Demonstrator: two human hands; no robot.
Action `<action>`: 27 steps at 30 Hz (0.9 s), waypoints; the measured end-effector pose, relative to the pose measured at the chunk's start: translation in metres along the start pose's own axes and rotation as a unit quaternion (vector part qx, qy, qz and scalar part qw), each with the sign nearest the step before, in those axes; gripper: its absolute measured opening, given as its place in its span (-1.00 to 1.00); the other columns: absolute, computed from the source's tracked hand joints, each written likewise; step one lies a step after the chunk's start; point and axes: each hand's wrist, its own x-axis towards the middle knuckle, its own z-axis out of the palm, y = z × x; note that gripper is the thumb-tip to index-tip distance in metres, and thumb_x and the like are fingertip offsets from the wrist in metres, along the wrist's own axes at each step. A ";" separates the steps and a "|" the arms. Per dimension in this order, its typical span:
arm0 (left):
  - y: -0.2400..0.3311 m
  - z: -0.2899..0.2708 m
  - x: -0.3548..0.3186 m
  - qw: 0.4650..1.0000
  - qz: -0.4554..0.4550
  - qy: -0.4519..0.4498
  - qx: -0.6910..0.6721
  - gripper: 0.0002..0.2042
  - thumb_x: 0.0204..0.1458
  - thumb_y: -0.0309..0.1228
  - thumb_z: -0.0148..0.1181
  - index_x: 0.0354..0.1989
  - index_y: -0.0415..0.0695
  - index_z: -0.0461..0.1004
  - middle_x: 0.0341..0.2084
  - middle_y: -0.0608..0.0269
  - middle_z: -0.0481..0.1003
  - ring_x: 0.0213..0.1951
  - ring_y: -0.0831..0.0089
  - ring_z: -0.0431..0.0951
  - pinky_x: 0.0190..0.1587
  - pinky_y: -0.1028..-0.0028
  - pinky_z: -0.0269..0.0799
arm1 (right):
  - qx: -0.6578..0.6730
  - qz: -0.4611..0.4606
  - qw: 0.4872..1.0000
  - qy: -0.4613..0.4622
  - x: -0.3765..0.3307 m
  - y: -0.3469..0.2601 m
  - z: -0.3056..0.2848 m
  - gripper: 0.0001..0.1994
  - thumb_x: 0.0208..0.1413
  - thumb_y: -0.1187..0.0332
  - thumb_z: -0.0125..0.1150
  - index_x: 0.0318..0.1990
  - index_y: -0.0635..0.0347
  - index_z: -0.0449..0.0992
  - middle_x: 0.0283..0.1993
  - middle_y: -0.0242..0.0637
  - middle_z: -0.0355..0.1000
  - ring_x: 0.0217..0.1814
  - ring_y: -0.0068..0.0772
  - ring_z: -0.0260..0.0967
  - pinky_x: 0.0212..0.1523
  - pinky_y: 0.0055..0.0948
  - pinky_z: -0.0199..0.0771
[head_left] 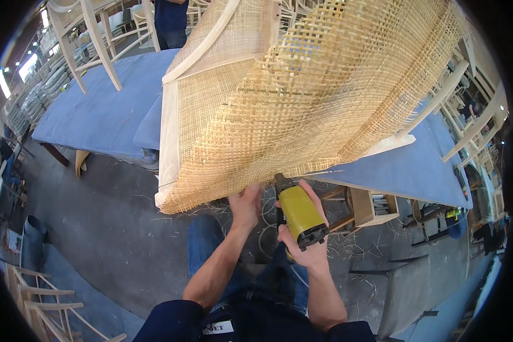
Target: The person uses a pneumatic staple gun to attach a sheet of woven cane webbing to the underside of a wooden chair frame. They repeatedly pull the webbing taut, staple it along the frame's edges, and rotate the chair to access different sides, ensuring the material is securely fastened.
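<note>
A large sheet of woven cane webbing (302, 97) lies draped over a pale wooden frame (169, 131), its loose edge hanging toward me. In my right hand (309, 251) is a yellow staple gun (300, 212) with a black end cap. The gun's nose meets the near edge of the webbing. Just left of the gun, my left hand (245, 204) grips that same edge, with some of its fingertips hidden under the cane.
Blue padded tables (105, 102) extend to the left and right (404, 165). Wooden chair frames (100, 45) stand on them. A wooden box (370, 205) sits under the right table. Cane scraps litter the grey floor (119, 228). Another person (171, 23) stands beyond the left table.
</note>
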 end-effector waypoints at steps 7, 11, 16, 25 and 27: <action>0.011 -0.020 0.006 0.993 0.064 0.019 0.100 -0.49 0.17 -0.59 0.29 0.28 -0.23 0.29 0.14 0.18 0.43 0.13 0.34 0.48 0.27 0.27 0.40 | 0.048 0.008 0.999 0.021 -0.001 -0.007 0.011 -0.19 -0.01 0.54 0.28 0.47 0.33 0.15 0.06 -0.14 0.56 0.10 -0.37 0.49 0.20 -0.41 0.42; 0.008 -0.028 0.010 0.986 0.076 0.011 0.151 -0.46 0.14 -0.63 0.31 0.29 -0.21 0.27 0.08 0.24 0.44 0.06 0.41 0.49 0.18 0.37 0.46 | 0.011 0.016 1.000 0.017 -0.001 -0.009 0.014 -0.20 -0.01 0.55 0.26 0.47 0.33 0.14 0.08 -0.12 0.55 0.09 -0.37 0.50 0.19 -0.41 0.43; 0.004 -0.027 0.005 0.981 0.083 0.034 0.172 -0.60 0.12 -0.45 0.42 0.09 -0.32 0.48 -0.03 0.21 0.55 -0.04 0.43 0.53 0.09 0.40 0.44 | 0.002 0.018 1.000 0.006 0.002 -0.005 0.016 -0.20 -0.02 0.59 0.22 0.47 0.31 0.13 0.07 -0.17 0.49 -0.02 -0.41 0.50 0.09 -0.42 0.49; 0.017 -0.018 0.010 0.980 0.083 -0.020 0.181 -0.45 0.16 -0.53 0.34 0.30 -0.24 0.27 0.11 0.24 0.42 0.10 0.41 0.45 0.21 0.38 0.38 | 0.041 -0.003 0.999 0.031 0.001 -0.012 0.028 -0.18 -0.03 0.61 0.19 0.48 0.32 0.10 0.08 -0.14 0.48 -0.06 -0.45 0.51 0.00 -0.46 0.52; 0.018 -0.017 0.010 0.979 0.090 -0.013 0.183 -0.50 0.15 -0.52 0.36 0.25 -0.25 0.34 0.08 0.23 0.46 0.08 0.40 0.47 0.20 0.37 0.39 | 0.081 0.039 0.995 0.035 -0.001 -0.014 0.029 -0.18 -0.04 0.60 0.19 0.48 0.32 0.10 0.07 -0.11 0.51 -0.03 -0.43 0.51 0.02 -0.44 0.52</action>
